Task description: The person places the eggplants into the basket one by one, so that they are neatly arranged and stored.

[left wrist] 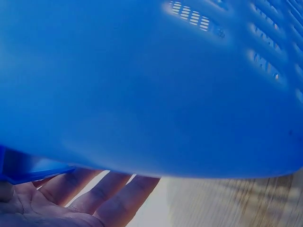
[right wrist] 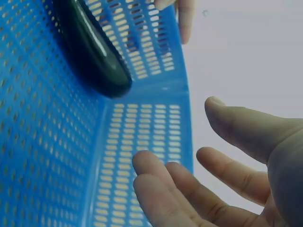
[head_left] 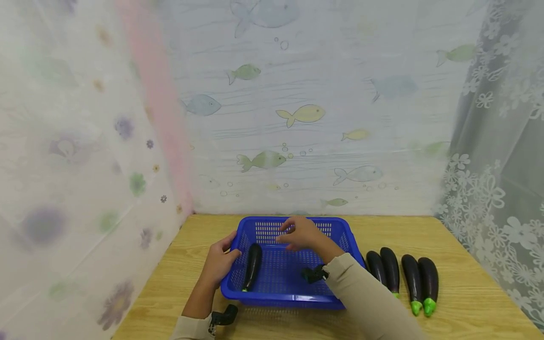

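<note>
Eggplants lie on the table right of the blue basket, long axes roughly front to back, nearer the right hand, which hangs empty, fingers parted, over the basket, than the left hand, which holds the basket's left rim.

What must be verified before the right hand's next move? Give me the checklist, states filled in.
1. Basket steadied: ok, the left hand grips its rim.
2. Right hand free: ok, fingers apart, holding nothing.
3. Room inside: ok, one eggplant lies near the left wall, bare floor beside it.
4. Right hand at the outside eggplants: not ok, it is over the basket.
5. Outside count: cannot tell; four show plainly, but the right sleeve may hide more.
</note>
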`<state>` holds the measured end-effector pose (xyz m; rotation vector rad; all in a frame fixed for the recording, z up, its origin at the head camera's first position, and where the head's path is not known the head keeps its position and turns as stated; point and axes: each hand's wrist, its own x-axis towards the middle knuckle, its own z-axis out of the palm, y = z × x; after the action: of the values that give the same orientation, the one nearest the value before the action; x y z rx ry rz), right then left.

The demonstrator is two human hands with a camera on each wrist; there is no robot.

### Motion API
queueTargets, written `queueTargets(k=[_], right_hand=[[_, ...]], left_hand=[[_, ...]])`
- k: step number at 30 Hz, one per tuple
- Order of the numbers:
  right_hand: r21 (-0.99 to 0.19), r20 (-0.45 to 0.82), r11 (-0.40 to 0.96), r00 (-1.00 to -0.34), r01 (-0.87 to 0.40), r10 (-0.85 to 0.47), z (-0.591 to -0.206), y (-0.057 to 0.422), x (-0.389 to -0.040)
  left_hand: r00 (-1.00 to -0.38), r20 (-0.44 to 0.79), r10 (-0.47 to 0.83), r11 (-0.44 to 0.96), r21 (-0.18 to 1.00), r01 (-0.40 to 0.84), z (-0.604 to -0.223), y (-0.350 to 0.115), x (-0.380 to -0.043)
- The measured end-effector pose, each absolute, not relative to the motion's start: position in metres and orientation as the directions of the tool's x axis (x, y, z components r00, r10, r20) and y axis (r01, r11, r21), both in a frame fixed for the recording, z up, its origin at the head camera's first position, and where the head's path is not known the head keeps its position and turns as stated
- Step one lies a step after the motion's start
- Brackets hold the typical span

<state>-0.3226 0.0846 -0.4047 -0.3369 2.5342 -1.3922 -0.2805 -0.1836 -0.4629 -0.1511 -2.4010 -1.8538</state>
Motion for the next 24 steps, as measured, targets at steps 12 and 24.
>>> queueTargets(k=[12,24], right_hand=[[-0.723,0.0,0.657,-0.951,-0.214,-0.31,-0.394,0.123,-0.306],[-0.704,0.072,0.657,-0.948,-0.268,-0.31,-0.386,0.164,-0.297]], left_hand=[[-0.989,0.146,-0.008,0.26,0.955,0.139,-0.467,-0.182,-0.281],[-0.987,0.159,-0.007,0.271,0.951,0.152,-0.465,-0.183,-0.28]])
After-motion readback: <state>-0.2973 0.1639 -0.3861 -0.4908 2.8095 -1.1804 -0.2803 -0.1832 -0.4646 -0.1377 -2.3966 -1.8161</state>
